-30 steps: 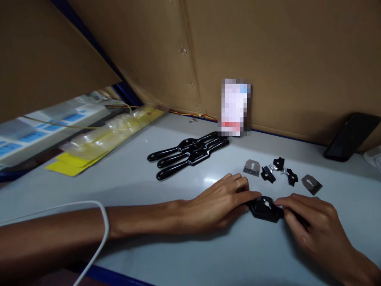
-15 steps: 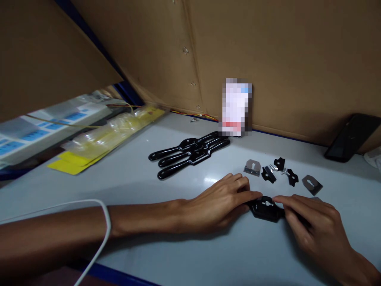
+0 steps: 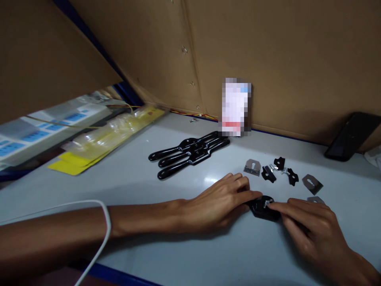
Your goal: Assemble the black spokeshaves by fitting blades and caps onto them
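A black spokeshave (image 3: pixel 263 213) lies in front of me on the table, between my two hands. My left hand (image 3: pixel 222 202) is closed around its left handle, with the forefinger along the top edge of the body. A small silver thumbscrew (image 3: pixel 267 203) shows at the middle of the body. My right hand (image 3: pixel 315 226) is curled at the right end, its forefinger tip touching the thumbscrew. That hand hides the right handle and the thumb's exact grip. Just behind lie grey blades (image 3: pixel 252 167), several black cap plates (image 3: pixel 268 174) and small silver screws (image 3: pixel 273 167).
Three more black spokeshaves (image 3: pixel 195 151) lie side by side at the back. Yellow-backed clear plastic packs (image 3: pixel 113 135) are at left, near a white power strip (image 3: pixel 50 129). A blurred-out upright card (image 3: pixel 235 107) and a dark phone (image 3: pixel 349 137) lean against the cardboard wall (image 3: pixel 282 59).
My right forefinger has moved left from the spokeshave's upper edge onto the thumbscrew. The right hand sits slightly lower, uncovering more of a blade behind it. My left hand is still.
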Available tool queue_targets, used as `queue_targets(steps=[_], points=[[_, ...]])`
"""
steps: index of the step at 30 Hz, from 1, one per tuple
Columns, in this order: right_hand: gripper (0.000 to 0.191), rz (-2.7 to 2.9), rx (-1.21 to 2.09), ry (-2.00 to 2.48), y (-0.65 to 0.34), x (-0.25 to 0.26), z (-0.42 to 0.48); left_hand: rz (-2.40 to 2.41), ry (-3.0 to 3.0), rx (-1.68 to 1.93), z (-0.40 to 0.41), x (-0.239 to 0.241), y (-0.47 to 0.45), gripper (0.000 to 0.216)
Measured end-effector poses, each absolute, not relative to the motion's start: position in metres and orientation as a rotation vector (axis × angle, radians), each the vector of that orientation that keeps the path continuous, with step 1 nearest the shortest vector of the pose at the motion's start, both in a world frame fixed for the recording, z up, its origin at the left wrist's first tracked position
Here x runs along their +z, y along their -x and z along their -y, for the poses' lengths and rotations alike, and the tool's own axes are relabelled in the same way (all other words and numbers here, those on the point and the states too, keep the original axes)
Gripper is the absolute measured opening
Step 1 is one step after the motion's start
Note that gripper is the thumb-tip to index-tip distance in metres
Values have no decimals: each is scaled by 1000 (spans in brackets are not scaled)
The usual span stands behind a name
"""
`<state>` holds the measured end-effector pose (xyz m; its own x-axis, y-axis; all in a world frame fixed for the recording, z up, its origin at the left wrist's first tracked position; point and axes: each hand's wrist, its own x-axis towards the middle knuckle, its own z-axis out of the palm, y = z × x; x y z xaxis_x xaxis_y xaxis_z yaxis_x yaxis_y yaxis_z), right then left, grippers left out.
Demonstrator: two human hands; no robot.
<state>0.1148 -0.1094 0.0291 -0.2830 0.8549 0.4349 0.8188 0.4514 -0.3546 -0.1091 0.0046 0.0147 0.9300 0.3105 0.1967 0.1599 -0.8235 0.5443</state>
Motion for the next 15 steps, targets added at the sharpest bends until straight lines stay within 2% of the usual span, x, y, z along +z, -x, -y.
queue_targets(steps=[15], points=[[33,2114,113,1442,-116,27,108,-332,-2564,394,-4,11,110,37]])
